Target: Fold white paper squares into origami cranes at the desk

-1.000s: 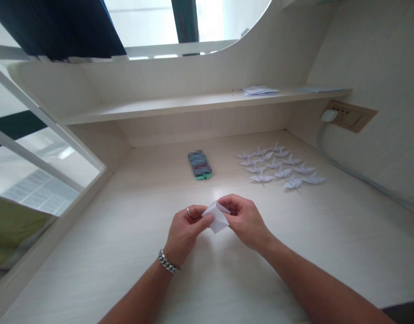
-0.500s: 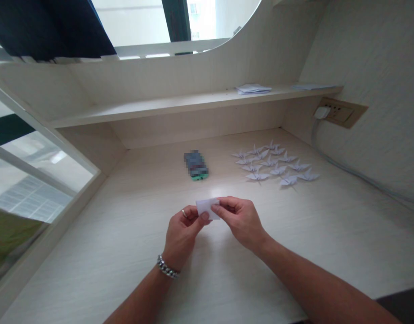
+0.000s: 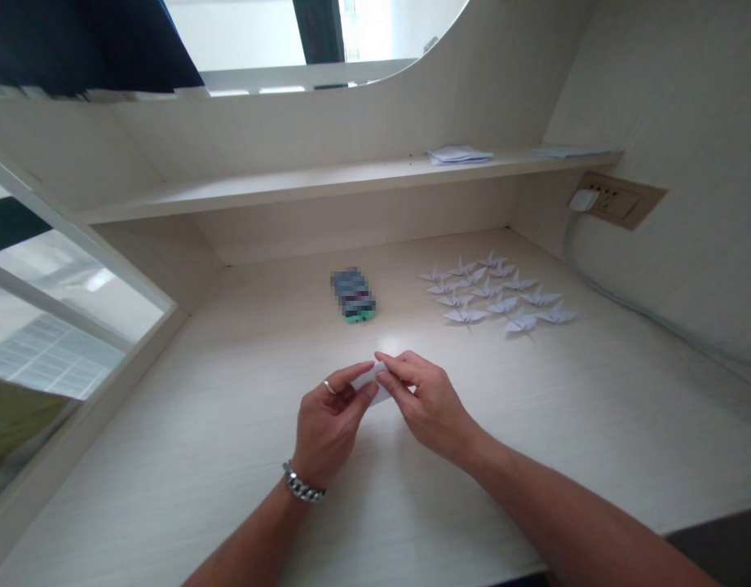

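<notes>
Left hand point(image 3: 326, 425), at 8 o'clock of the folded white paper point(image 3: 381, 397), pinches it between thumb and fingers; right hand point(image 3: 435, 408), at 4 o'clock, pinches the same piece. Fingertips of both sit close together over the surface point(image 3: 228, 408), partly covering the paper. Folded paper cranes point(image 3: 502, 305) sit grouped at 2 o'clock. One blurred, green-edged object point(image 3: 354, 293) lies near 12 o'clock.

White paper point(image 3: 380, 397) partly hidden by fingers point(image 3: 402, 393); pixelated object point(image 3: 354, 293) unidentifiable; 2 forearms point(image 3: 253, 534) cut off.
</notes>
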